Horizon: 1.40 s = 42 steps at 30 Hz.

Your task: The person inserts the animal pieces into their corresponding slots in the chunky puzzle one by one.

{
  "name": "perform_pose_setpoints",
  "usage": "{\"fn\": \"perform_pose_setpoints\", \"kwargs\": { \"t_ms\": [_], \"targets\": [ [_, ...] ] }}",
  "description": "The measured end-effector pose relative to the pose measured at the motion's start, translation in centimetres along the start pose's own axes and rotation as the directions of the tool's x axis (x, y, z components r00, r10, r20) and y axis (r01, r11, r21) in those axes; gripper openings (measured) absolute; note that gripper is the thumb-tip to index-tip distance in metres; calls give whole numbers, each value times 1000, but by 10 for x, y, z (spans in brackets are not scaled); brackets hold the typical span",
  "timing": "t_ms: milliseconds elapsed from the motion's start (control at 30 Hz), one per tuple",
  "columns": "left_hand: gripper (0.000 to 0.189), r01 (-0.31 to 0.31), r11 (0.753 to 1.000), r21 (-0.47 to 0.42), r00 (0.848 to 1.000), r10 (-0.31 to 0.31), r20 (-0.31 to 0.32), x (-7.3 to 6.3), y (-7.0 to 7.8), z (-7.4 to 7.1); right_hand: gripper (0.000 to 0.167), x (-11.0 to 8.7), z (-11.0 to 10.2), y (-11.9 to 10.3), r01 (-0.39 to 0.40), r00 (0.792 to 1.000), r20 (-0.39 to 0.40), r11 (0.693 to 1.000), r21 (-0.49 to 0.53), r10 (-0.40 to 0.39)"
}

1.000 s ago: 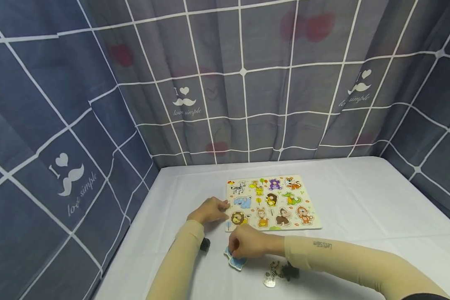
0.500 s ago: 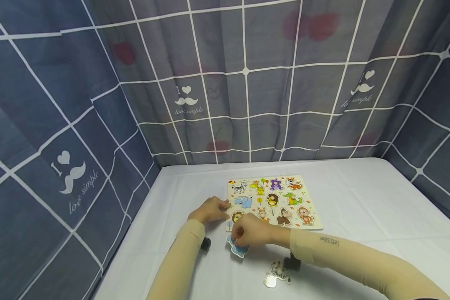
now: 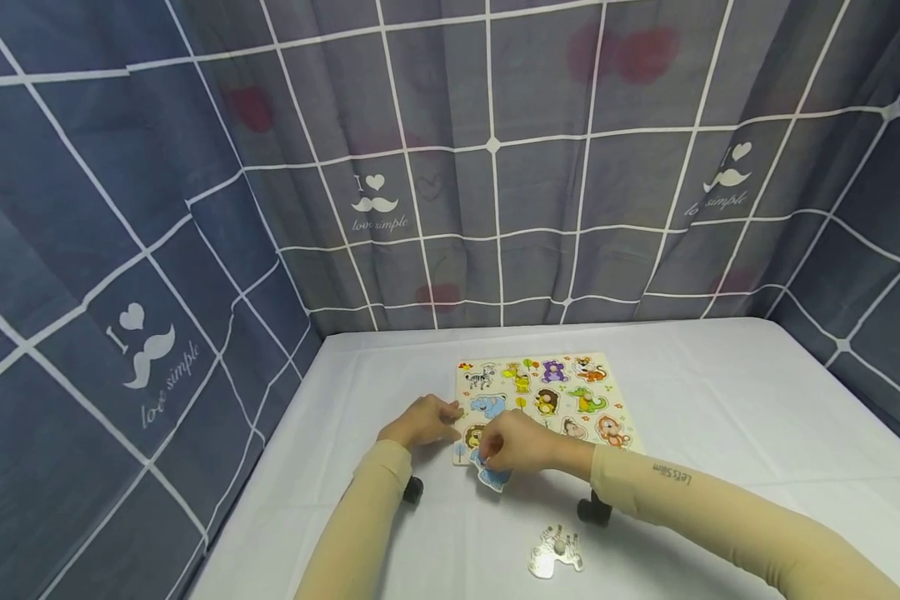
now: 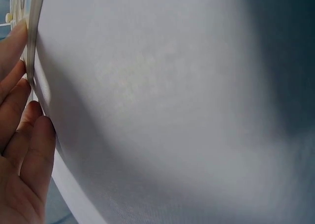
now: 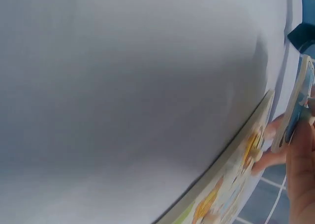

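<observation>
My right hand (image 3: 521,440) pinches a light blue animal-shaped puzzle piece (image 3: 492,477) over the near left part of the puzzle board. In the right wrist view the puzzle piece (image 5: 299,103) stands tilted on edge between thumb and fingers, above the board (image 5: 216,189). Against the left edge of the puzzle board (image 3: 461,400) rest the fingertips of my left hand (image 3: 423,421). In the left wrist view the left hand (image 4: 24,130) has its fingers fairly straight along the board's rim. The board carries colourful animals, including a blue elephant (image 3: 487,406); the right hand covers part of its near row.
A zebra-shaped puzzle piece (image 3: 557,552) with a knob lies near the front, bright with glare. White cloth covers the table (image 3: 720,400). A dark checked curtain (image 3: 540,192) stands behind and at both sides. Black devices (image 3: 594,508) sit under the wrists.
The right hand has carried the blue puzzle piece up off the table, forward and slightly right, to the board's near edge. The left hand stays at the board's left side.
</observation>
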<state>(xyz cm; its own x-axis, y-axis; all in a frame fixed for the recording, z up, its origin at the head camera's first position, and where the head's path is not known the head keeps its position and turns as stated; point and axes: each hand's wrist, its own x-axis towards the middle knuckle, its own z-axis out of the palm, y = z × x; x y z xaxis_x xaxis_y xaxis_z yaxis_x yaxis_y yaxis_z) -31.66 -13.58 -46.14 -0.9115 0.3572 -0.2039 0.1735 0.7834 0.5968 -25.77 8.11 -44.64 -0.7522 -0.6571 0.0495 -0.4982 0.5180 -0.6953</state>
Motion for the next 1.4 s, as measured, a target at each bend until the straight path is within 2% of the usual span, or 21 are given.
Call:
{"fn": "perform_pose_setpoints", "kwargs": {
  "t_ms": [167,400,700,933,1100,1400],
  "targets": [
    [48,7,1000,8,1000,-7,1,-1,1,0,13,2,-6,4,-22,1000,-1,1000,-10,22],
    [47,13,1000,-4,1000,-13,8,-1,2,1,14,6,-13,15,-14,1000,-16,999,-42,14],
    [48,11,1000,-13,1000,-11,12,-3,1,1,13,12,-25,21,-16,1000,2,999,37,16],
    [48,21,999,-38,1000,-21,9,-4,3,0,13,17,-33,28,-24,1000,10,1000,-11,24],
    [47,31,999,-33,1000,-31,6,-5,4,0,14,22,-39,36,-5,1000,-10,1000,1,5],
    [47,43,999,-12,999,-43,-1,-2,3,2,16,34,-46,46,-20,999,-35,1000,3,20]
  ]
}}
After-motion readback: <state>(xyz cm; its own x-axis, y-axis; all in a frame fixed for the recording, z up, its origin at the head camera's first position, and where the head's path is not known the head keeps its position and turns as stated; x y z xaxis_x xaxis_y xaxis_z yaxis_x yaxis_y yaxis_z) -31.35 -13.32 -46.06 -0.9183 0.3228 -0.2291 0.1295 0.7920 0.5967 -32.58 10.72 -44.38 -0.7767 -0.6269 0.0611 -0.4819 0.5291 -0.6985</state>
